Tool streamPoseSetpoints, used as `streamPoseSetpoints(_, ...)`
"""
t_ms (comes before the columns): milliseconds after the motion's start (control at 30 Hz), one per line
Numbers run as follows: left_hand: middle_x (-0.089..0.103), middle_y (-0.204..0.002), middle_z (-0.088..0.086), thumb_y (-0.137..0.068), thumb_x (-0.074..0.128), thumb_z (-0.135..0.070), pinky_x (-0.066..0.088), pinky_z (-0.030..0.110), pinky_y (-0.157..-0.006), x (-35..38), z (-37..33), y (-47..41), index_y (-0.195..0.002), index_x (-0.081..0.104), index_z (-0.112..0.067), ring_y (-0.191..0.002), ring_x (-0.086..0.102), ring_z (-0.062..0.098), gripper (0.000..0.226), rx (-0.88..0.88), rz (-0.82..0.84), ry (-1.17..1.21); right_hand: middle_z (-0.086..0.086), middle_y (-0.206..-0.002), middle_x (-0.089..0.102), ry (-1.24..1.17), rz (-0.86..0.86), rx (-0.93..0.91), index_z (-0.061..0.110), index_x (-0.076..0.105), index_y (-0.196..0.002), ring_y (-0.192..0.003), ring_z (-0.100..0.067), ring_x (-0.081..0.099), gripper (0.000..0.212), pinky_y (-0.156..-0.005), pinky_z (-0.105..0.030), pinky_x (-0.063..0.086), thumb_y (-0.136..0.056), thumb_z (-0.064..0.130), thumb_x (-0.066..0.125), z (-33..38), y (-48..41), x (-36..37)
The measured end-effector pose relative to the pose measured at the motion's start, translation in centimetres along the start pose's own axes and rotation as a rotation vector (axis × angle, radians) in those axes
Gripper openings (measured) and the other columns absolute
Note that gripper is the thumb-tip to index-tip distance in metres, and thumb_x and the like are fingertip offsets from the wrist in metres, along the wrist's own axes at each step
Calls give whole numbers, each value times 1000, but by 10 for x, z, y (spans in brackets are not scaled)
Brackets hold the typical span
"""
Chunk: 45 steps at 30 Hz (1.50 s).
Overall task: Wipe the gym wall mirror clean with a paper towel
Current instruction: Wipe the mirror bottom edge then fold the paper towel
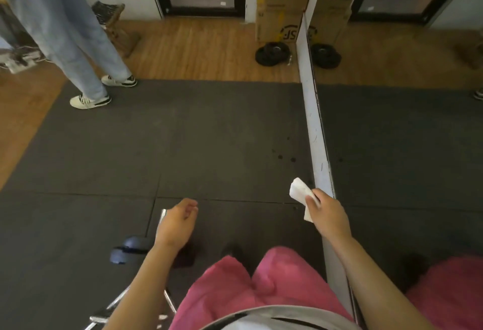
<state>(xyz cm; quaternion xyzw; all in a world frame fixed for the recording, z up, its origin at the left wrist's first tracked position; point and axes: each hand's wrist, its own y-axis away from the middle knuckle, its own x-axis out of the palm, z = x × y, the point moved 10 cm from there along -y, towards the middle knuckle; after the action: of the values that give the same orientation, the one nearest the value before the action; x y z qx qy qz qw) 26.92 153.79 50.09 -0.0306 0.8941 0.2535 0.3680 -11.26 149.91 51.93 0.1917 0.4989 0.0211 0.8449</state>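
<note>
The wall mirror (407, 125) fills the right side of the view, its white lower edge strip (313, 125) running along the floor. My right hand (329, 216) pinches a folded white paper towel (300, 193) just left of the mirror's lower edge, a little off the glass. My left hand (177, 222) hangs in front of me with its fingers loosely curled and holds nothing.
Dark rubber mat (183, 146) covers the floor, wood floor beyond. Another person's legs (75, 49) stand at far left. Cardboard boxes (285, 8) and black weight plates (271, 53) sit by the mirror's far end. A blue dumbbell (130, 248) and metal frame (109, 311) lie near my left leg.
</note>
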Motion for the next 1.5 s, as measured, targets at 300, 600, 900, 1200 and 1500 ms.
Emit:
streamPoseSetpoints(300,66,-98,-3,-100,55,-22,53,39,-87,-29,-53,-152,-115,65,-22,-97,65,20,18,-1,83,-11,-10,-111,68,4,-29,97,11,61,-120,-97,-25,66,30,-70,-28,48,-105,31,45,45,-140,-18)
streamPoseSetpoints(600,70,-104,1,-98,56,-17,52,37,-84,-35,-178,-344,-116,67,-19,-95,65,25,22,-14,73,-76,-11,-117,66,-147,-62,119,11,61,-123,-102,-26,66,31,-82,-35,57,-103,31,50,92,-357,-92)
streamPoseSetpoints(900,67,-98,-4,-98,56,-16,51,32,-82,-53,-309,-505,-116,66,-18,-96,67,21,21,62,98,-37,-9,-119,66,-122,-27,127,12,60,-122,-104,-24,66,30,-83,-33,57,-103,32,49,142,-523,-136)
streamPoseSetpoints(1200,65,-100,-3,-98,56,-18,50,32,-81,-104,-409,-732,-116,65,-18,-99,65,21,20,113,100,-94,-12,-125,65,-91,-55,207,12,59,-125,-109,-26,65,32,-87,-33,55,-104,33,48,214,-730,-173)
streamPoseSetpoints(1500,68,-105,-1,-100,54,-22,52,36,-89,-122,-511,-897,-119,63,-20,-102,64,21,22,125,191,-186,-14,-118,67,-138,-86,191,9,61,-119,-105,-26,65,29,-75,-27,46,-104,30,47,280,-898,-228)
